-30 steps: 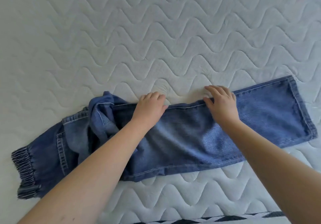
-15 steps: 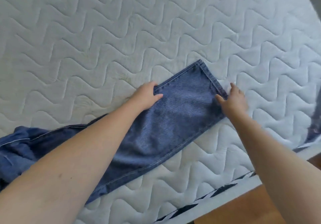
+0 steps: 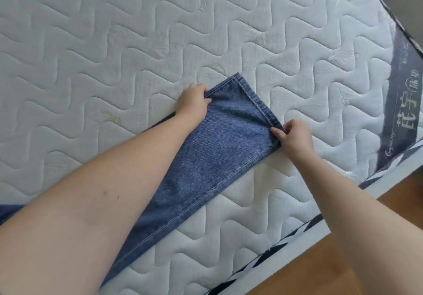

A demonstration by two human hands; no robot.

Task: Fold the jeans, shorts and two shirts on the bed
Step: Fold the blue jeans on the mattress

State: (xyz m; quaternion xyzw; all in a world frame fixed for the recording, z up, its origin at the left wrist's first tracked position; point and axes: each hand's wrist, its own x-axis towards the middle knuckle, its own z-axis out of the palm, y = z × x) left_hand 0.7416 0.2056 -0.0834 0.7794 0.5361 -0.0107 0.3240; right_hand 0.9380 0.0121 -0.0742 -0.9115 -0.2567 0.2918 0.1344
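Grey mattress label (image 3: 402, 102): characters "花宇", small script unreadable.

Probably a home bedroom: a bare white wave-quilted mattress (image 3: 160, 31) fills the frame, with brown wooden flooring (image 3: 343, 271) at the lower right.

I'm leaning over a white quilted mattress (image 3: 114, 42) w/ wavy stitching, grey printed label band (image 3: 405, 93) at its rt end, black-white striped edging (image 3: 263, 258), wood floor (image 3: 332, 267) below, soft even daylight.
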